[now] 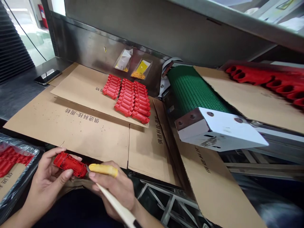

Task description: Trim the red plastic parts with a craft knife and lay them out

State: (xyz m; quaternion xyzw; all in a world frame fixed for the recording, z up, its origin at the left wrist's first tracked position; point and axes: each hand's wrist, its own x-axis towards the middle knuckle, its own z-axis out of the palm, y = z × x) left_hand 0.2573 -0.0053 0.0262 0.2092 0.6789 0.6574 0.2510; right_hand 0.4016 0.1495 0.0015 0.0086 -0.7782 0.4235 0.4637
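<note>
My left hand (52,177) holds a red plastic part (70,164) at the lower left, its hollow side facing up, with the thumb on its near edge. My right hand (116,186) is closed round a knife (116,204) with a pale handle, and a yellow cover sits on its index finger. The short blade touches or nearly touches the right end of the red part. Beyond the hands, several similar red parts (125,98) lie in three rows on a cardboard sheet (78,85).
A lined box (35,155) with red parts stands at the left. A green conveyor belt (194,90) with a white metal end (220,129) is on the right, beside red tubular pieces (280,85). A phone (47,77) and two small bags (142,69) lie farther back.
</note>
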